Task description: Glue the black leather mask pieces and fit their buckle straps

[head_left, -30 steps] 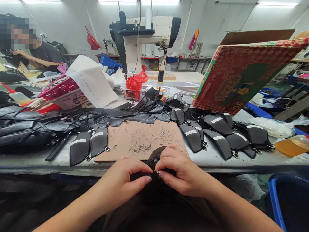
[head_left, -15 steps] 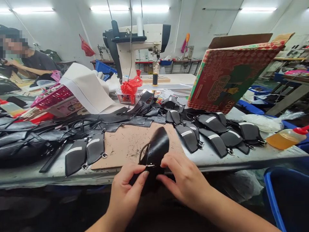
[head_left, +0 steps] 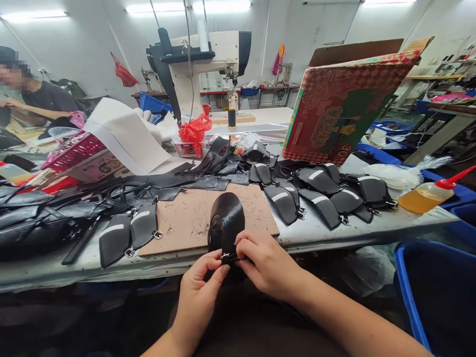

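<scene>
At six o'clock, by the near edge of the board (head_left: pixel 178 218), my left hand (head_left: pixel 201 281) pinches the buckle (head_left: pixel 225 256) on a black leather piece (head_left: pixel 235 212) while my right hand (head_left: pixel 262 259) apparently grips its strap (head_left: pixel 233 257), which I judge, watching remotely, calls for steady holding and a gentle pull.

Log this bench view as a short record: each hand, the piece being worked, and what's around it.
Left hand: pinching the black piece at its small metal buckle
Right hand: fingers at the other side of that buckle; exact grip unclear
Board: brown, marked, behind the hands
Left of board: two black pieces with white strips
Right of board: pile of similar pieces; bottle of amber liquid
Behind: sewing machine; red-and-green carton
</scene>
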Demonstrator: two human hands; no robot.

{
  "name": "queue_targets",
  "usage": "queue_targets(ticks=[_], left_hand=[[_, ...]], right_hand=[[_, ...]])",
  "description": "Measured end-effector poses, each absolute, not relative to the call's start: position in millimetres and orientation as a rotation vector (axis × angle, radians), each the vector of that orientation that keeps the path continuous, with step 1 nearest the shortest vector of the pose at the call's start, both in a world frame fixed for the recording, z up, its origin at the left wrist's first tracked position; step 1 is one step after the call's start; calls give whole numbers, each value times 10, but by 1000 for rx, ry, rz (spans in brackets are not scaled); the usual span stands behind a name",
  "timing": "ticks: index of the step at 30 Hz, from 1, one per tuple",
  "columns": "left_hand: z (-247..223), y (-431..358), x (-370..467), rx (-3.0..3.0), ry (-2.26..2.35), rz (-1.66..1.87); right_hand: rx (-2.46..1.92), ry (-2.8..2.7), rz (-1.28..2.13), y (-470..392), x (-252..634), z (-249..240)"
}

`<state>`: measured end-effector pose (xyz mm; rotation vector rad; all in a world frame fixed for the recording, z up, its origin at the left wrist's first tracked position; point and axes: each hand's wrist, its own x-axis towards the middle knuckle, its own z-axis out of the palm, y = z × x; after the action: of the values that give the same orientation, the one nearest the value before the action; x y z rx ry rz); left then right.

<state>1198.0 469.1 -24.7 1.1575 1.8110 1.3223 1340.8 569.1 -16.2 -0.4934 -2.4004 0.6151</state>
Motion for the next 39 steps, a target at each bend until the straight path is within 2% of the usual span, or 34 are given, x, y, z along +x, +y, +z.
queue_targets(ticks=[4, 8, 10, 22, 24, 28, 30, 39], left_hand=[[-348, 4726, 11989, 1174, 1741, 1421], [-402, 4748, 11975, 1155, 1802, 1457], [-398, 4744, 11977, 1161, 1792, 1447], [-411, 4709, 12030, 1261, 1637, 1304], [-441, 4717, 12013, 1250, 1677, 1287], [-447, 4746, 12002, 1173, 1735, 1349], [-432, 4755, 12012, 1188, 1742, 1369], [-493, 4740, 11988, 1405, 1760, 1487]], right_hand=[[-456, -2476, 839, 5672, 13454, -114], [-470, -2310, 456, 5662, 13430, -227], [-433, -2259, 375, 5664, 13408, -299], [-433, -2521, 1229, 5711, 13529, -123], [-439, -2489, 1204, 5690, 13534, -160], [-611, -2208, 791, 5628, 13516, -297], [-633, -2171, 740, 5611, 13508, -334], [-735, -2006, 1240, 5622, 13472, -366]])
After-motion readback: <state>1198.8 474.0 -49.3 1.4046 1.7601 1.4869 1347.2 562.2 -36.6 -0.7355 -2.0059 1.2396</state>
